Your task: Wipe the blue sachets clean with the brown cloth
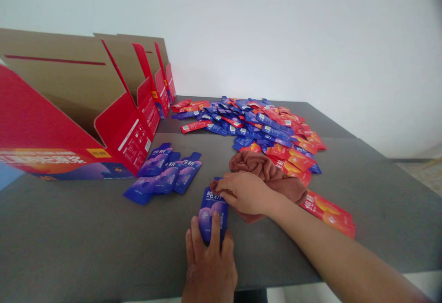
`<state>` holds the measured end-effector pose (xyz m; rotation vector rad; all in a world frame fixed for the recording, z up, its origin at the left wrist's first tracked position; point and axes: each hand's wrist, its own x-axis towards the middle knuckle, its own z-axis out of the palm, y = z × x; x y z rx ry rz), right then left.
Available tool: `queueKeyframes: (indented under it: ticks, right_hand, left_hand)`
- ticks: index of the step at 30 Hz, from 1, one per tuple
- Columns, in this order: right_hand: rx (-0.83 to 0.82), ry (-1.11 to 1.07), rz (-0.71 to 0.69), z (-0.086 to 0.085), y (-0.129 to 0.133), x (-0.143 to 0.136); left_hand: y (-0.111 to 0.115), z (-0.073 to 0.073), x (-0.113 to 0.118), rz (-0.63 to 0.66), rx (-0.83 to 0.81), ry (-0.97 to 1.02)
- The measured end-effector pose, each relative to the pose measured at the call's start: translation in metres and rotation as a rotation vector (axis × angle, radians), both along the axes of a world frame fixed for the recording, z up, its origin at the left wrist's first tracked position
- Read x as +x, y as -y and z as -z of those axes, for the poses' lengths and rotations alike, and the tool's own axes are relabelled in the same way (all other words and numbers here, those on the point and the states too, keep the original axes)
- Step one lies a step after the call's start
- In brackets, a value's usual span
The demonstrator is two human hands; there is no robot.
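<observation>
A blue pouch with white lettering and a purple fruit picture lies flat on the grey table. My left hand rests on its lower half, fingers spread and pressing it down. My right hand is closed on a brown cloth, with a fold of it pinched at the fingertips against the pouch's top end. The rest of the cloth is bunched behind and to the right of that hand. Beyond the right wrist lies a red pouch, partly covered by the cloth and arm.
Several blue pouches lie overlapping left of my hands. Open red cardboard boxes stand in a row on the left. A big heap of blue and red pouches covers the table's far part, near the white wall.
</observation>
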<state>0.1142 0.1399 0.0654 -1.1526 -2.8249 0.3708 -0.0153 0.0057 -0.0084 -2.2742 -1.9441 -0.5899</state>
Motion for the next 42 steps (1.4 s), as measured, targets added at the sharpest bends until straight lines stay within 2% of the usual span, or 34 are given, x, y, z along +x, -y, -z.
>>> queueKeyframes:
  ticks: [8, 11, 15, 22, 25, 28, 36, 39, 42]
  right_hand:
    - [-0.053, -0.07, -0.226, -0.006, 0.012, -0.003]
    - [-0.05, -0.101, -0.266, -0.007, 0.016, -0.005]
    - [-0.04, -0.099, -0.249, -0.006, 0.016, -0.006]
    - [-0.024, -0.011, -0.042, -0.001, 0.004, -0.002]
    - [-0.003, 0.005, -0.011, -0.001, 0.001, -0.001]
    - [-0.001, -0.016, -0.035, -0.002, 0.003, 0.0]
    - [-0.071, -0.106, -0.264, -0.007, 0.014, -0.004]
    - [-0.065, -0.118, -0.274, -0.006, 0.015, -0.005]
    - [-0.039, -0.087, -0.221, -0.004, 0.013, -0.005]
  left_hand:
    - [0.001, 0.005, -0.001, 0.014, 0.03, -0.006]
    - [0.001, 0.008, -0.001, 0.013, 0.055, 0.004]
    - [0.001, 0.008, -0.001, 0.013, 0.043, 0.027]
    - [0.0, 0.001, -0.001, 0.012, 0.008, -0.013]
    - [0.0, 0.0, 0.0, 0.001, -0.001, -0.009]
    - [0.0, 0.001, 0.0, 0.0, -0.008, -0.01]
    - [0.001, 0.01, -0.001, 0.002, 0.04, 0.015]
    - [0.002, 0.009, 0.0, -0.002, 0.047, -0.001]
    - [0.001, 0.005, 0.001, -0.002, 0.027, 0.007]
